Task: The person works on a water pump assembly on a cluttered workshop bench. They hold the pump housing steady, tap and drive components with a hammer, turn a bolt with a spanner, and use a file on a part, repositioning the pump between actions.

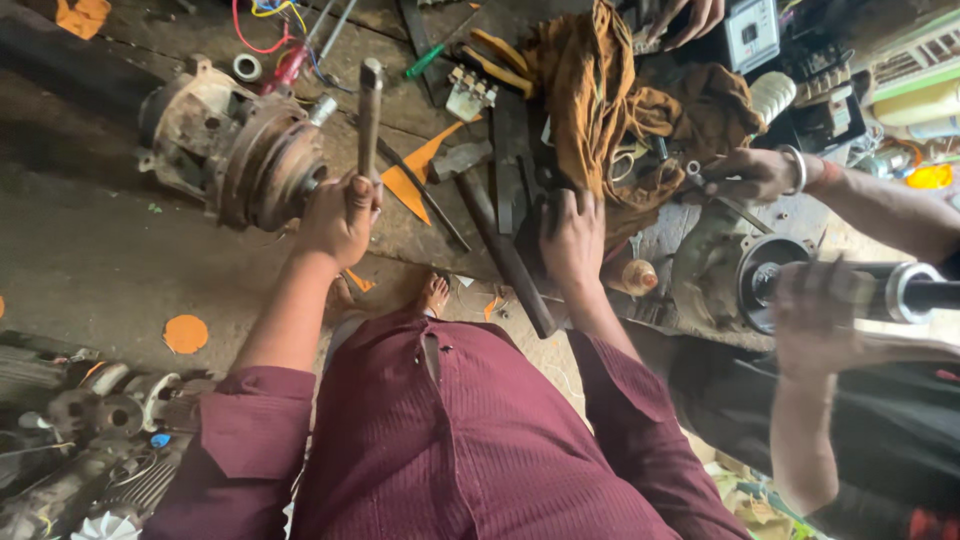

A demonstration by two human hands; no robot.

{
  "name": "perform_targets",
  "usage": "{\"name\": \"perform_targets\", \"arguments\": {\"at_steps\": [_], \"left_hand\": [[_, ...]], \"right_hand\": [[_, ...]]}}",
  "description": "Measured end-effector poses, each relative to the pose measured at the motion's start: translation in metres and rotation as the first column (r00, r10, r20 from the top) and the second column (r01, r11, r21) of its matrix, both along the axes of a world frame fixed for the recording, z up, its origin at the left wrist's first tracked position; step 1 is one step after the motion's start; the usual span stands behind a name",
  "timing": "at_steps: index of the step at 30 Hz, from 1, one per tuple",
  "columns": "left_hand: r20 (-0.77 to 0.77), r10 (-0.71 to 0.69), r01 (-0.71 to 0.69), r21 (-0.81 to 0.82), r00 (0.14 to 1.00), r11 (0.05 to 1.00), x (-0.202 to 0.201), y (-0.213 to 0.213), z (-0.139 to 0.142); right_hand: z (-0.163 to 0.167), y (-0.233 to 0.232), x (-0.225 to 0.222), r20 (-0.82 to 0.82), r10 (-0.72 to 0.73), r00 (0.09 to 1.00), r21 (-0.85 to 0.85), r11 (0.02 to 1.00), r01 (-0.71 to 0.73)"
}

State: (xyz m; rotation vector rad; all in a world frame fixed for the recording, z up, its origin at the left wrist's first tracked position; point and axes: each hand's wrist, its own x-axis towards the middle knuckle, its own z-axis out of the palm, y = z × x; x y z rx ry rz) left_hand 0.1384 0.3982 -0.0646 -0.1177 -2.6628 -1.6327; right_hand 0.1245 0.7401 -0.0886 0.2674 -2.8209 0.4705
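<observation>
My left hand (338, 215) is closed around a grey metal rod (370, 100) that stands upright, just right of a rusty motor housing (235, 150) lying on the floor. My right hand (572, 238) reaches forward and grips a dark metal tool (525, 165) at the edge of a brown cloth (600, 100). A hammer (500, 235) lies between my two hands, its handle pointing toward me. My bare foot (432, 293) shows below the hammer, and maroon sleeves cover both my arms.
Another person at the right has one hand (750, 175) by the cloth and a blurred hand (815, 305) on a motor rotor (770, 280). Yellow-handled pliers (500, 55), a green screwdriver (425, 60), orange paper scraps (185, 333) and motor parts (90, 420) litter the floor.
</observation>
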Motion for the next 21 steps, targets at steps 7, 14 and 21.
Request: {"name": "perform_targets", "arguments": {"at_steps": [7, 14, 21], "left_hand": [[-0.034, -0.038, 0.041, 0.087, 0.999, 0.995, 0.000, -0.005, -0.003], [-0.179, -0.078, 0.083, 0.018, 0.981, 0.996, -0.002, -0.020, -0.014], [-0.279, -0.001, -0.023, -0.082, 0.960, 0.996, -0.005, -0.012, -0.024]], "right_hand": [[-0.013, 0.008, 0.023, 0.125, -0.058, 0.990, 0.125, 0.991, 0.043], [-0.004, 0.004, 0.003, 0.027, -0.022, 0.999, 0.292, 0.956, 0.013], [0.007, 0.013, -0.008, 0.162, -0.020, 0.987, 0.150, 0.989, -0.005]]}}
